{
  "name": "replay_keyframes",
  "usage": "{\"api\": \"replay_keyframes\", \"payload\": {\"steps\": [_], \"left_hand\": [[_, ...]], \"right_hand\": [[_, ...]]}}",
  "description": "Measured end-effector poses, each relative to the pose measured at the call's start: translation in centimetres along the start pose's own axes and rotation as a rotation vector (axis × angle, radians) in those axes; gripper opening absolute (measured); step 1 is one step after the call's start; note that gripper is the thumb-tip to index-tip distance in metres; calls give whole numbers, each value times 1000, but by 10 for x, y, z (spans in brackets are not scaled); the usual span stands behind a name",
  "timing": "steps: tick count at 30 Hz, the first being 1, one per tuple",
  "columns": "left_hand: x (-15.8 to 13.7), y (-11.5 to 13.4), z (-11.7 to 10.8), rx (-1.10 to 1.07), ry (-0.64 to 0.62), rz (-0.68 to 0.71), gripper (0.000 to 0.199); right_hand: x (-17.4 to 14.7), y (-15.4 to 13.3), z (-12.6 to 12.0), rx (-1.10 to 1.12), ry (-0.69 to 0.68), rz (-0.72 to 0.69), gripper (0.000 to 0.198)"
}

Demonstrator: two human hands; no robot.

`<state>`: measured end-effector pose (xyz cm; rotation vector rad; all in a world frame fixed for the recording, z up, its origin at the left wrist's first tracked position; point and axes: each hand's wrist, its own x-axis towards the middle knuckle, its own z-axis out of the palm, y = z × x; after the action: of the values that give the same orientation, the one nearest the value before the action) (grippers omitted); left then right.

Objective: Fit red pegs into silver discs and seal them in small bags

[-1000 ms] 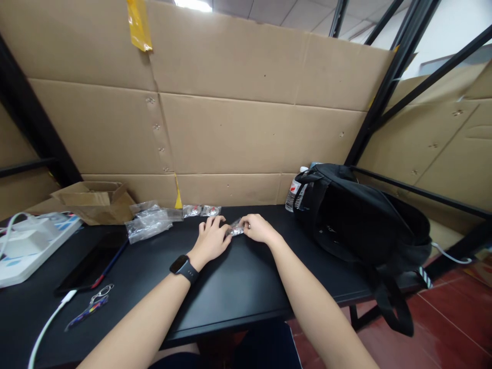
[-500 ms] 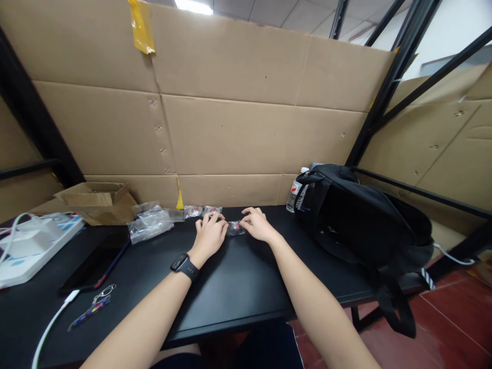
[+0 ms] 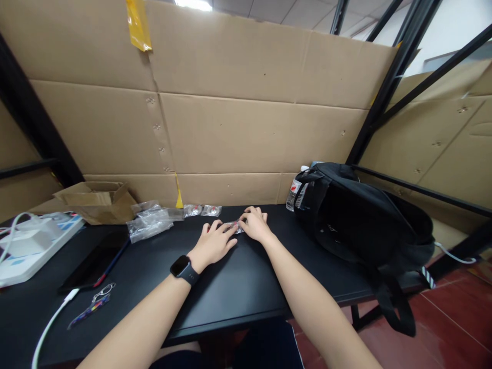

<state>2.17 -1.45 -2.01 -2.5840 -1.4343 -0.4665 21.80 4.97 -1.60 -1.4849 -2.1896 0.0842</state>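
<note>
A small clear plastic packet [image 3: 237, 227] with something reddish in it lies on the black desk between my hands. My left hand [image 3: 215, 242] rests with its fingers spread, the fingertips on the packet's left part. On its wrist is a black watch. My right hand [image 3: 255, 224] is curled at the packet's right end, with thumb and fingers closed on it; the fingertips are partly hidden. Behind my left hand lie two similar packets, a left one [image 3: 192, 210] and a right one [image 3: 211, 210]. A pile of clear plastic bags [image 3: 150, 224] lies to their left.
A black backpack [image 3: 369, 225] and a water bottle [image 3: 294, 196] stand at the right. Towards the left are a cardboard box [image 3: 100, 207], a white power strip [image 3: 42, 256], a phone [image 3: 96, 261] with a cable, and a keyring [image 3: 94, 306]. A cardboard wall [image 3: 230, 128] closes the back.
My left hand has shifted right and its fingers have spread over the packet, which now sits more tilted. The two packets behind show more fully. My right hand has moved slightly left.
</note>
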Motion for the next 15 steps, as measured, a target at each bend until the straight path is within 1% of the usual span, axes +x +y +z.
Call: {"api": "replay_keyframes", "payload": {"steps": [5, 9, 12, 15], "left_hand": [[18, -10, 5, 32, -44, -53, 47], [45, -33, 7, 61, -96, -87, 44], [65, -53, 10, 72, -141, -120, 45], [78, -66, 13, 49, -183, -174, 49]], "right_hand": [[2, 9, -8, 9, 48, 55, 14], [4, 23, -12, 18, 20, 96, 17], [4, 32, -13, 31, -62, 93, 29], [5, 38, -12, 76, -130, 41, 47]]}}
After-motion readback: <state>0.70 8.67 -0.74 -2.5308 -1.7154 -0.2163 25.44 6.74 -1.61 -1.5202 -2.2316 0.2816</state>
